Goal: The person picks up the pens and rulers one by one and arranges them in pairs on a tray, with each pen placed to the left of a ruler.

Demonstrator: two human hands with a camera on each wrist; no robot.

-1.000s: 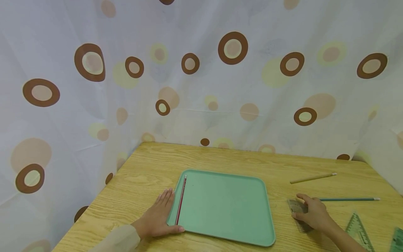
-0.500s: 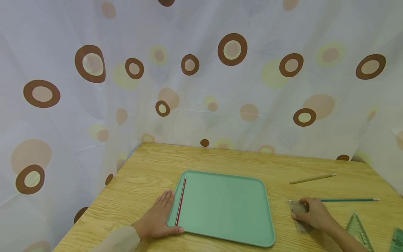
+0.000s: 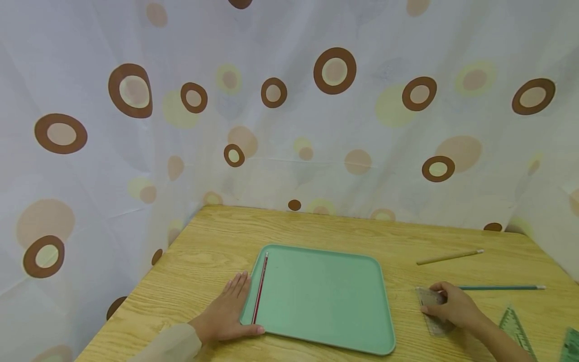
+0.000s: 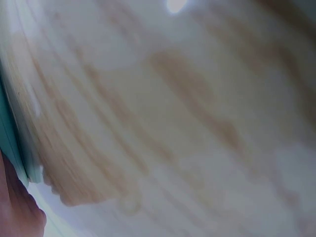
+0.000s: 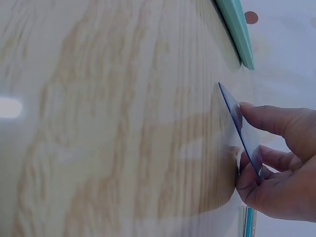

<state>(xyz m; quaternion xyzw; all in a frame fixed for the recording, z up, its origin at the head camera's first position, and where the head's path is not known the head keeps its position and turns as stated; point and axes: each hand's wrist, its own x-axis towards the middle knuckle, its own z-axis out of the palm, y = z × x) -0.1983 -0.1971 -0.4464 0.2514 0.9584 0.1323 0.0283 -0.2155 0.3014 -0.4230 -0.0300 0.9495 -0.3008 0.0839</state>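
My left hand (image 3: 226, 309) rests at the near left corner of a mint-green tray (image 3: 325, 296), fingers straight along its left rim and thumb at its front rim. A red pencil (image 3: 260, 289) lies in the tray along the left side. Right of the tray, my right hand (image 3: 457, 305) pinches a flat, clear plastic protractor (image 3: 433, 327) between thumb and fingers. In the right wrist view, the protractor (image 5: 232, 108) is tilted, with one edge raised off the table; part of it is hidden by the fingers.
A teal pencil (image 3: 502, 287) lies just beyond the right hand, and a tan pencil (image 3: 450, 256) farther back. A green-tinted set square (image 3: 516, 329) sits near the right forearm. Another green piece (image 3: 571, 346) is cut off at the right edge. A patterned curtain (image 3: 289, 125) surrounds the wooden table.
My right index finger has drawn back from beyond the protractor, and the fingers have closed round it. The protractor has shifted slightly right. My left hand and the tray stay put.
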